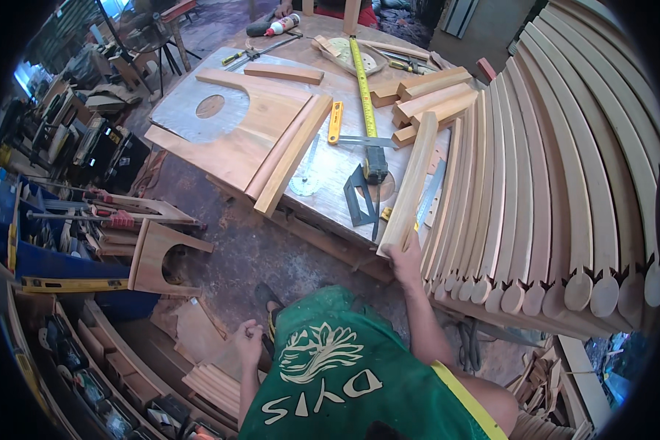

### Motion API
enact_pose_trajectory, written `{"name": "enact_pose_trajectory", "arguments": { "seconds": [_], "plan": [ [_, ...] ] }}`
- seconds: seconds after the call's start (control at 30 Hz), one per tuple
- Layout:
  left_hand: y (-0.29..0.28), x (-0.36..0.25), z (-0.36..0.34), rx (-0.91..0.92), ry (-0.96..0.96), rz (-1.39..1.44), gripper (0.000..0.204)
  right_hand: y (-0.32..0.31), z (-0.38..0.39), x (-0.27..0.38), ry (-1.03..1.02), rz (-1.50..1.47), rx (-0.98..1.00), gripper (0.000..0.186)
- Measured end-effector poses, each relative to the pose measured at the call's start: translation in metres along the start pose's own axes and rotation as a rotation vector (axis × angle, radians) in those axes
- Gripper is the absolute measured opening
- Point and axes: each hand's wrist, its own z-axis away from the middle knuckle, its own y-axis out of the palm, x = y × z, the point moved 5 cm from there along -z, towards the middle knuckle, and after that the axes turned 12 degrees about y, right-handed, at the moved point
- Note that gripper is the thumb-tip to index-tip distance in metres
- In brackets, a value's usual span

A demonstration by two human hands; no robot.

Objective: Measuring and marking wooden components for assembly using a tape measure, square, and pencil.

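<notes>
My right hand (pixel 405 262) is closed around the near end of a squared wooden bar (pixel 416 180), which reaches away over the right side of the worktable (pixel 323 183). My left hand (pixel 248 338) hangs low beside my green apron (pixel 323 367), its fingers curled in with nothing visible in them. Beyond the right hand are a dark angled tool (pixel 358 196) and a tape measure (pixel 375 165) with its yellow blade drawn out. A sliding bevel (pixel 335 123) with a yellow handle lies left of the blade. Part of a steel rule (pixel 430 192) shows beside the bar.
Long curved wooden pieces (pixel 535 183) stand in a dense row at the right. Short blocks (pixel 425 95) are stacked at the table's back right. A wooden panel (pixel 271 117) overhangs the left edge. A U-shaped board (pixel 154 257) stands lower left. A person stands at the far side.
</notes>
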Motion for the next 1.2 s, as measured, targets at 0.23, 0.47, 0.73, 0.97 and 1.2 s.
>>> {"name": "enact_pose_trajectory", "arguments": {
  "seconds": [0.23, 0.47, 0.73, 0.97, 1.2],
  "plan": [
    [0.006, -0.010, -0.020, 0.078, 0.029, -0.064, 0.029, -0.007, 0.014, 0.028, 0.181, -0.644, 0.262, 0.058],
    [0.017, -0.023, -0.027, 0.105, 0.013, -0.061, 0.030, 0.011, 0.016, 0.039, 0.172, -0.731, 0.306, 0.052],
    [0.010, -0.027, -0.011, 0.075, 0.031, -0.200, 0.032, 0.021, 0.011, 0.039, 0.234, -0.700, 0.316, 0.063],
    [0.005, -0.032, -0.006, 0.071, 0.034, -0.271, 0.034, 0.030, 0.006, 0.034, 0.223, -0.592, 0.224, 0.059],
    [0.002, -0.023, -0.006, 0.062, 0.013, -0.266, 0.036, 0.021, 0.000, 0.025, 0.035, -0.346, -0.002, 0.043]
  ]
}}
